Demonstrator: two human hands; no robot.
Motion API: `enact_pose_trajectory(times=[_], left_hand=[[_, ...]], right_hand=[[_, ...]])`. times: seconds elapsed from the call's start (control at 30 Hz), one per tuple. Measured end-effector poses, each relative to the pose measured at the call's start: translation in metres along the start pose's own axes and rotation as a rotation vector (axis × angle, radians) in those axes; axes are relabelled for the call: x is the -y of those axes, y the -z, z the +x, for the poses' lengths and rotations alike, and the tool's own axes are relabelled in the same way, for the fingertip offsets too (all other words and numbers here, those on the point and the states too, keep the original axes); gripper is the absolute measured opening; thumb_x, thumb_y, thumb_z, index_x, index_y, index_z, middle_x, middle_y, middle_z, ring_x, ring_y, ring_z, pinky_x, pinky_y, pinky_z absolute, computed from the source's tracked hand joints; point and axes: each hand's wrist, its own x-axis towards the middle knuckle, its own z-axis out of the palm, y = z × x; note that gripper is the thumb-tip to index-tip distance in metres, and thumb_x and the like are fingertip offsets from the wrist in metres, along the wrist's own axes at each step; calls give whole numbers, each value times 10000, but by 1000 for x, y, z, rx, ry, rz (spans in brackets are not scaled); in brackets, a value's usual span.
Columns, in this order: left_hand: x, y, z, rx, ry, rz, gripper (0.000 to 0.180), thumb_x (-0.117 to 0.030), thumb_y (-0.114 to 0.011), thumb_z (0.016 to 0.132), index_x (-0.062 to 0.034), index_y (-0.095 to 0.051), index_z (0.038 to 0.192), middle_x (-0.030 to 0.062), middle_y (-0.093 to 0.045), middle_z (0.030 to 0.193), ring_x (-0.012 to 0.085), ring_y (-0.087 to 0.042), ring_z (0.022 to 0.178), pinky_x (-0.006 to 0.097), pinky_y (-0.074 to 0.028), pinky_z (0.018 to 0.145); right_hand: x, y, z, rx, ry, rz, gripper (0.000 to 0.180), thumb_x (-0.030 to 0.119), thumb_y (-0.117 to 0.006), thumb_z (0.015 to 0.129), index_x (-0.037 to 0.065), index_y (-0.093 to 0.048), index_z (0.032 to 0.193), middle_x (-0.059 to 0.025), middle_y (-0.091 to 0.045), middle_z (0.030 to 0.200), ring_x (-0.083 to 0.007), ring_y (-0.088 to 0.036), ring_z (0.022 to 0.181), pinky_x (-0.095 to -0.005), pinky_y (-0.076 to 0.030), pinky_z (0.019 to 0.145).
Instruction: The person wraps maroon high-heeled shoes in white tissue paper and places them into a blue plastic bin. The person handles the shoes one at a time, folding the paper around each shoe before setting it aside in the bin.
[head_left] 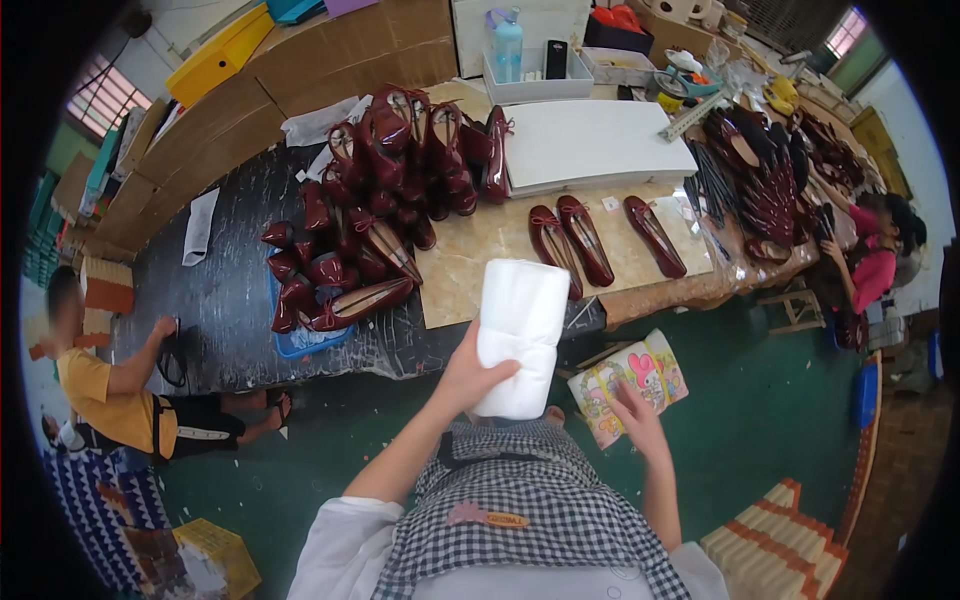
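My left hand (468, 375) grips a white, soft, block-shaped pack (522, 335) by its left side, the thumb lying across its front. What the pack contains cannot be made out. To its right, my right hand (640, 425) is free, its fingers stretched out over a cartoon-patterned stool top (605, 385) in pink and yellow. Beyond the pack, a pair of dark red patent ballet flats (585, 240) and one single flat (655, 237) lie on a beige sheet (480, 265). At the left stands a large heap of the same shoes (385, 170), partly over a blue tray (320, 340).
Behind the flats is a stack of white sheets (600, 150), with a white bin (540, 85) holding a blue bottle. More red shoes (765, 190) pile up at the right, beside a person in pink (870, 255). Someone in yellow (100, 385) sits at left. Boxes (780, 535) stand lower right.
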Motion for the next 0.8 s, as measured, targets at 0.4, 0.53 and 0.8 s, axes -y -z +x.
enact_pose_trajectory(times=[0.4, 0.53, 0.8], left_hand=[[-65, 61, -18, -169, -78, 92, 680, -99, -675, 765, -57, -379, 1376, 181, -502, 1184, 165, -605, 878, 232, -509, 656], [2, 92, -2, 116, 73, -252, 748, -164, -705, 776, -47, -305, 1397, 136, -501, 1249, 194, -561, 1036, 302, -483, 852], [24, 75, -5, -4, 339, -754, 703, -135, -660, 815, -16, -278, 1393, 137, -487, 1279, 219, -492, 1157, 332, -414, 964]], right_hand=[[127, -135, 63, 277, -39, 891, 574, 172, -610, 857, -24, -355, 1333, -169, -502, 1273, -240, -519, 1146, -347, -437, 957], [132, -169, 59, 382, -47, 743, 547, 185, -605, 865, -39, -385, 1313, -166, -527, 1245, -232, -539, 1111, -320, -448, 924], [183, -178, 67, 151, 127, -157, 646, 318, -635, 845, -68, -382, 1298, -251, -525, 1218, -315, -549, 1101, -358, -438, 921]])
